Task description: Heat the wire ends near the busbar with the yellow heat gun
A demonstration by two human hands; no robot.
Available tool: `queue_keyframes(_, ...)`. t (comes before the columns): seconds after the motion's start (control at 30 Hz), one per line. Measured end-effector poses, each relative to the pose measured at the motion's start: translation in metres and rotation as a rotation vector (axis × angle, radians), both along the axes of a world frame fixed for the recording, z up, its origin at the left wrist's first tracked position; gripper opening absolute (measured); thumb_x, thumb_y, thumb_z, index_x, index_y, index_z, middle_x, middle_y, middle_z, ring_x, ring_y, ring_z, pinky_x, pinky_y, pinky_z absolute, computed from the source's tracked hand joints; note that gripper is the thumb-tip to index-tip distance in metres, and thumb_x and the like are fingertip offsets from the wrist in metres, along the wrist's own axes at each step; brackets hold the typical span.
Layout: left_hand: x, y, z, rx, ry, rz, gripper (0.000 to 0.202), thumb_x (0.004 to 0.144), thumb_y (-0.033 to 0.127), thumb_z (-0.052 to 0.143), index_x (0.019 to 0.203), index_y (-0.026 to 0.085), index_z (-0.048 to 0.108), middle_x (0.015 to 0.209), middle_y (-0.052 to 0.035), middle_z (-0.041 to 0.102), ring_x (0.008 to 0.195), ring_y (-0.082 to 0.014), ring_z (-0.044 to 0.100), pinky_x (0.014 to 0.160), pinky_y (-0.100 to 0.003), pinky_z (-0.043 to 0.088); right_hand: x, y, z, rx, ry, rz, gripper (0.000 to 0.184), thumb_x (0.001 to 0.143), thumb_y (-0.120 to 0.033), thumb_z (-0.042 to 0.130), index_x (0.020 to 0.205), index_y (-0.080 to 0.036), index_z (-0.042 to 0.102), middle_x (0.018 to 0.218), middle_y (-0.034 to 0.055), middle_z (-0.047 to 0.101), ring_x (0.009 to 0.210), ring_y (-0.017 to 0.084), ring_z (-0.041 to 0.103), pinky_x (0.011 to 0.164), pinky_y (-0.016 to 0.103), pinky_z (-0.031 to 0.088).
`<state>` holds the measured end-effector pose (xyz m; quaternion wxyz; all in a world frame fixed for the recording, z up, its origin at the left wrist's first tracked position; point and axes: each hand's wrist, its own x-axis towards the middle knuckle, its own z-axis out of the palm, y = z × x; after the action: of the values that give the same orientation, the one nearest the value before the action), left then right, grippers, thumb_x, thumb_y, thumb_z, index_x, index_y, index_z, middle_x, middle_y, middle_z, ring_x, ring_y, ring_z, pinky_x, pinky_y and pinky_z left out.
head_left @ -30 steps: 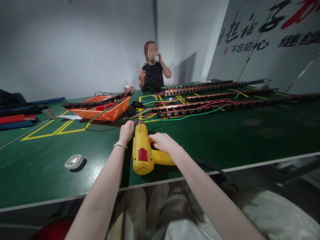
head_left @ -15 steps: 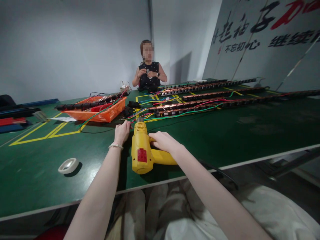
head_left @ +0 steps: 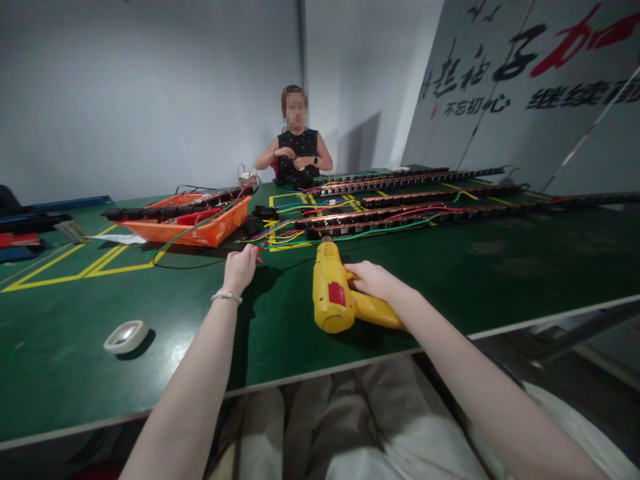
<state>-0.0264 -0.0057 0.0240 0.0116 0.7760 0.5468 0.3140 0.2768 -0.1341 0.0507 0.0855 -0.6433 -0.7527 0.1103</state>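
Observation:
A yellow heat gun [head_left: 331, 291] lies on the green table [head_left: 475, 273], nozzle pointing away from me. My right hand [head_left: 373, 279] rests closed on its handle and body. My left hand [head_left: 240, 267], with a bracelet at the wrist, is closed in a pinch on the end of a thin red wire [head_left: 261, 247] that runs toward the bundle of coloured wires [head_left: 280, 233]. The two hands are now well apart.
An orange tray [head_left: 200, 230] with black strips stands at the back left. Long copper-and-black strips [head_left: 400, 210] run across the table to the right. A roll of tape [head_left: 125, 335] lies near the front left. A person sits at the far end.
My right hand has slid the heat gun to the right, away from my left hand. My left hand stays near the wire ends. The person opposite has lowered both hands.

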Motion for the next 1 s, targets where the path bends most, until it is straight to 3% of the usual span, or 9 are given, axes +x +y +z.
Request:
queue_keyframes(0.2, 0.001, -0.001, 0.001, 0.010, 0.001, 0.022, 0.038, 0.092, 0.039, 0.022, 0.079, 0.021, 0.053, 0.077, 0.0010, 0.068, 0.072, -0.0147, 0.058, 0.082, -0.028, 0.037, 0.015, -0.003, -0.001, 0.010, -0.031, -0.026, 0.029, 0.079, -0.029, 0.048, 0.107, -0.027, 0.058, 0.103, 0.0024, 0.064, 0.092, 0.020, 0.060, 0.066, 0.024, 0.038)
queue_keyframes(0.47, 0.001, 0.001, -0.001, 0.006, -0.054, -0.022, 0.034, 0.092, 0.038, 0.024, 0.082, 0.021, 0.052, 0.069, 0.0016, 0.067, 0.070, -0.0126, 0.060, 0.083, -0.026, 0.037, 0.003, 0.003, -0.005, 0.019, -0.078, 0.017, 0.028, 0.078, -0.026, 0.047, 0.104, -0.023, 0.057, 0.106, 0.0051, 0.063, 0.097, 0.022, 0.059, 0.070, 0.026, 0.039)
queue_keyframes(0.77, 0.001, 0.001, -0.001, 0.011, -0.031, -0.014, 0.032, 0.092, 0.036, 0.025, 0.084, 0.021, 0.052, 0.069, 0.0028, 0.066, 0.070, -0.0123, 0.058, 0.090, -0.028, 0.034, -0.042, 0.012, -0.006, 0.082, -0.087, 0.157, 0.030, 0.079, -0.026, 0.046, 0.106, -0.023, 0.057, 0.105, 0.0055, 0.063, 0.097, 0.024, 0.059, 0.071, 0.028, 0.039)
queue_keyframes(1.0, 0.003, 0.002, -0.002, 0.017, 0.040, 0.026, 0.034, 0.093, 0.034, 0.023, 0.084, 0.020, 0.053, 0.084, -0.0010, 0.066, 0.084, -0.0137, 0.058, 0.096, -0.033, 0.029, -0.090, 0.017, 0.000, 0.146, -0.113, 0.249, 0.024, 0.078, -0.020, 0.045, 0.099, -0.019, 0.057, 0.102, 0.0078, 0.063, 0.094, 0.023, 0.061, 0.070, 0.028, 0.040)
